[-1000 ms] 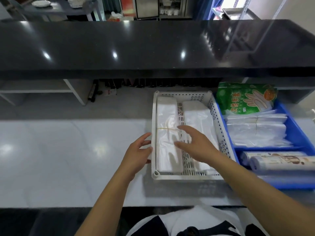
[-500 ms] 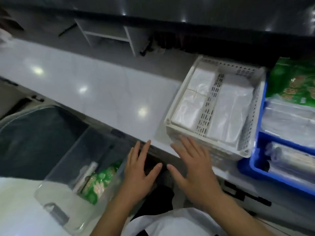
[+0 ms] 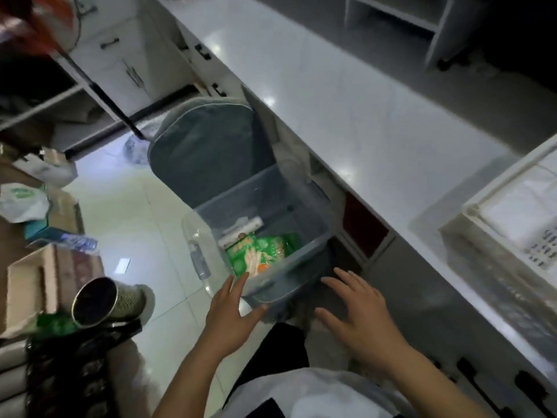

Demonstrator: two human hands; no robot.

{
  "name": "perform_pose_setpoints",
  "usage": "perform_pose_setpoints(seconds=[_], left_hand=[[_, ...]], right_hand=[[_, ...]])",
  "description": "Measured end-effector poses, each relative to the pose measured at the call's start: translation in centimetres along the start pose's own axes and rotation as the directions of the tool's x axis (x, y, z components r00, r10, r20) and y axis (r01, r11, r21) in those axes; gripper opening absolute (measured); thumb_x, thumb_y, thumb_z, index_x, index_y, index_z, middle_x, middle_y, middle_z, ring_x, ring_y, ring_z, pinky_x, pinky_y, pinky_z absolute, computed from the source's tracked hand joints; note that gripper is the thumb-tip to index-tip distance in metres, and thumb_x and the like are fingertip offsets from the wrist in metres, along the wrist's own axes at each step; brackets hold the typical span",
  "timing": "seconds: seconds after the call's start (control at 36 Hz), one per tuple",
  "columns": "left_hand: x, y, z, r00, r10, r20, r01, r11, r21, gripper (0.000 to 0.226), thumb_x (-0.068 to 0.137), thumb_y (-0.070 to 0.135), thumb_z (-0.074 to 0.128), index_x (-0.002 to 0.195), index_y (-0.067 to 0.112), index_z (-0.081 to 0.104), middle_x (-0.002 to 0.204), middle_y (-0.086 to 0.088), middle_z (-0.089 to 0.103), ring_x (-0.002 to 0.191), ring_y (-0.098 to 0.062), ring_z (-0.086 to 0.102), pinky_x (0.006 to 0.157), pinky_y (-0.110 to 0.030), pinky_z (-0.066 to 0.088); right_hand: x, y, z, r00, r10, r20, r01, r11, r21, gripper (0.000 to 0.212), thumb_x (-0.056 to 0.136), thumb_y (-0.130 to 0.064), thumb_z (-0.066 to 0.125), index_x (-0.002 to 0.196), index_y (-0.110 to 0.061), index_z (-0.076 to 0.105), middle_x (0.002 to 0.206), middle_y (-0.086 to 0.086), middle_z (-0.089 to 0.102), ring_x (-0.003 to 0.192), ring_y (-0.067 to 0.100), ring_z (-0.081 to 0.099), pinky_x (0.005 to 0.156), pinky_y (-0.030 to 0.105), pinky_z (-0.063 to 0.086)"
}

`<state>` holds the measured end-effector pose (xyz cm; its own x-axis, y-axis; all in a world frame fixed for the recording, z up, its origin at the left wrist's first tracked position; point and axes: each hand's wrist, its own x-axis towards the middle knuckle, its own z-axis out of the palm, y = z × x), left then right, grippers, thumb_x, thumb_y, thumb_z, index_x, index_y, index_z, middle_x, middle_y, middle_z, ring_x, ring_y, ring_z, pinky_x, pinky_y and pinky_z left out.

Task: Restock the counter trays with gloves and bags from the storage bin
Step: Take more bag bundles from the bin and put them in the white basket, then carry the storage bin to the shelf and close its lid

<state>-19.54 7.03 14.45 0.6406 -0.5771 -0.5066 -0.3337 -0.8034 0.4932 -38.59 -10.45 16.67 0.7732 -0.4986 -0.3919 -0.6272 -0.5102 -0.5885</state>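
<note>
A clear plastic storage bin (image 3: 304, 233) rests on a grey chair beside the counter. Inside it lie a green pack of gloves (image 3: 256, 254) and a white roll of bags (image 3: 241, 229). My left hand (image 3: 232, 315) hovers open at the bin's near corner, fingertips close to its rim. My right hand (image 3: 358, 309) is open with spread fingers just right of the bin, holding nothing. The white counter tray (image 3: 470, 227) with flat plastic bags sits at the right edge on the white counter (image 3: 331, 95).
The grey chair back (image 3: 205, 146) stands behind the bin. Cardboard boxes (image 3: 36, 285), a metal mesh cup (image 3: 105, 300) and clutter fill the left side. White floor tiles (image 3: 120, 224) lie between. Cabinet doors with dark handles (image 3: 132, 73) run under the counter.
My view swung left and down from the counter trays to the storage bin. Both hands left the white tray and came down to the bin's near edge.
</note>
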Motion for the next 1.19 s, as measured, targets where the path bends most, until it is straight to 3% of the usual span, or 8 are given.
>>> perform_pose_setpoints(seconds=[0.17, 0.31, 0.53, 0.75, 0.86, 0.94, 1.08, 1.19], left_hand=[[6.1, -4.3, -2.6, 0.997, -0.057, 0.049, 0.058, 0.998, -0.024, 0.077, 0.09, 0.047, 0.063, 0.154, 0.03, 0.025, 0.164, -0.003, 0.019, 0.15, -0.024, 0.018, 0.12, -0.041, 0.022], [11.8, -7.0, -3.9, 0.989, -0.084, 0.12, 0.106, 0.977, -0.187, 0.074, 0.09, 0.037, 0.067, 0.152, 0.023, 0.031, 0.158, -0.003, 0.032, 0.142, -0.021, 0.033, 0.111, -0.029, 0.027], [21.3, -9.6, -2.5, 0.944, -0.178, 0.277, 0.226, 0.962, -0.151, 0.075, 0.079, 0.039, 0.07, 0.145, 0.018, 0.042, 0.146, -0.013, 0.047, 0.128, -0.03, 0.051, 0.096, -0.027, 0.039], [31.0, -12.0, 1.3, 0.915, -0.287, 0.282, 0.296, 0.955, 0.013, 0.069, 0.081, 0.032, 0.065, 0.145, 0.021, 0.041, 0.146, -0.012, 0.048, 0.13, -0.036, 0.048, 0.105, -0.041, 0.043], [35.5, -13.8, 3.4, 0.896, -0.356, 0.263, 0.328, 0.933, 0.146, 0.074, 0.087, 0.037, 0.059, 0.152, 0.023, 0.027, 0.156, -0.012, 0.034, 0.138, -0.039, 0.037, 0.11, -0.052, 0.036], [38.2, -14.4, 4.5, 0.904, -0.375, 0.205, 0.338, 0.921, 0.196, 0.079, 0.087, 0.035, 0.061, 0.154, 0.027, 0.021, 0.162, -0.008, 0.022, 0.146, -0.036, 0.025, 0.114, -0.055, 0.03], [41.8, -15.4, 5.5, 0.936, -0.326, 0.13, 0.27, 0.905, 0.328, 0.088, 0.086, 0.03, 0.065, 0.156, 0.025, 0.013, 0.165, -0.007, 0.007, 0.149, -0.035, 0.014, 0.118, -0.051, 0.024], [43.7, -16.4, 6.3, 0.928, -0.365, 0.069, 0.319, 0.878, 0.357, 0.093, 0.084, 0.025, 0.066, 0.157, 0.02, 0.007, 0.164, -0.011, 0.009, 0.149, -0.036, 0.013, 0.118, -0.051, 0.022]], right_hand=[[6.5, -3.3, 0.4, 0.993, 0.07, 0.095, -0.06, 0.993, -0.104, 0.064, 0.093, -0.055, 0.051, 0.149, -0.033, 0.033, 0.162, -0.004, 0.024, 0.149, 0.017, 0.017, 0.119, 0.044, 0.019], [12.3, -5.6, 1.7, 0.992, 0.073, 0.105, -0.051, 0.979, -0.199, 0.062, 0.091, -0.051, 0.056, 0.146, -0.029, 0.041, 0.156, -0.005, 0.035, 0.144, 0.016, 0.028, 0.116, 0.042, 0.027], [18.6, -4.9, 5.5, 0.961, 0.204, 0.184, -0.147, 0.947, -0.285, 0.062, 0.09, -0.051, 0.054, 0.147, -0.031, 0.039, 0.154, -0.004, 0.038, 0.142, 0.019, 0.031, 0.114, 0.043, 0.029], [23.5, -0.5, 9.5, 0.94, 0.19, 0.284, -0.041, 0.888, -0.457, 0.058, 0.089, -0.052, 0.048, 0.141, -0.028, 0.043, 0.149, 0.001, 0.042, 0.141, 0.023, 0.03, 0.11, 0.043, 0.021], [27.5, 1.6, 11.2, 0.943, 0.173, 0.286, -0.018, 0.881, -0.472, 0.06, 0.094, -0.052, 0.046, 0.146, -0.025, 0.038, 0.161, 0.001, 0.024, 0.15, 0.023, 0.012, 0.115, 0.054, 0.014], [29.9, 3.3, 12.1, 0.936, 0.195, 0.294, -0.041, 0.887, -0.46, 0.063, 0.094, -0.056, 0.042, 0.15, -0.028, 0.032, 0.164, -0.001, 0.014, 0.15, 0.024, 0.01, 0.113, 0.057, 0.02], [31.9, 4.6, 13.2, 0.974, 0.1, 0.205, 0.021, 0.856, -0.517, 0.054, 0.088, -0.054, 0.055, 0.131, -0.02, 0.059, 0.147, 0.006, 0.05, 0.135, 0.032, 0.044, 0.103, 0.06, 0.038], [31.8, 5.3, 13.9, 0.99, 0.05, 0.128, 0.015, 0.885, -0.465, 0.056, 0.086, -0.054, 0.041, 0.118, -0.016, 0.068, 0.128, 0.008, 0.066, 0.123, 0.034, 0.056, 0.091, 0.056, 0.051]])
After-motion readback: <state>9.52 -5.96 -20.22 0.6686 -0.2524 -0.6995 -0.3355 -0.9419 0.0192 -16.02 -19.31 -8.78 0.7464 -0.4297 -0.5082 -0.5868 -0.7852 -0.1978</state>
